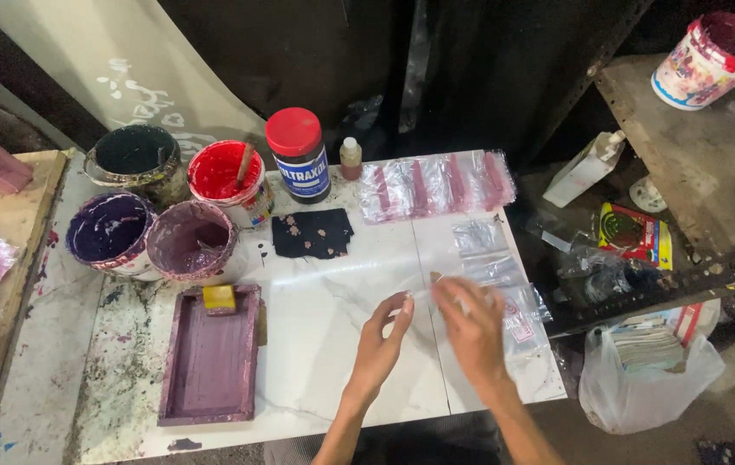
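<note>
- Left hand point(382, 340) over the white worktop point(333, 362), fingers point(402, 303) bent and drawn together, tips pinching the near edge of a clear plastic bag point(495, 274); grip looks light, exact contact hard to tell.
- Right hand point(473, 327) just beside the left, fingers spread and laid flat on the same clear plastic bag, pressing it to the worktop; nothing closed inside the hand.
- Clear plastic bag lying on the right part of the worktop, with more loose clear bags under and beside it.
- Behind the clear plastic bag, a fanned row of clear bags with pink strips point(436, 185).
- Left of the clear plastic bag and farther back, a dark cloth piece with small pale flowers point(311, 232).
- Well left of the clear plastic bag, a purple-stained printing frame point(211, 362) with a yellow block point(219, 298) at its far end.
- Behind the frame, four paint tubs: red point(228, 176) with a stick in it, dark green point(135, 155), deep purple point(111, 231), mauve point(194, 245).
- Next to the red tub, a dark jar with a red lid point(297, 153) and a small brown bottle point(350, 158).
- Right of the clear plastic bag, below the worktop edge, a white carrier bag of stacked papers point(647, 366).
</note>
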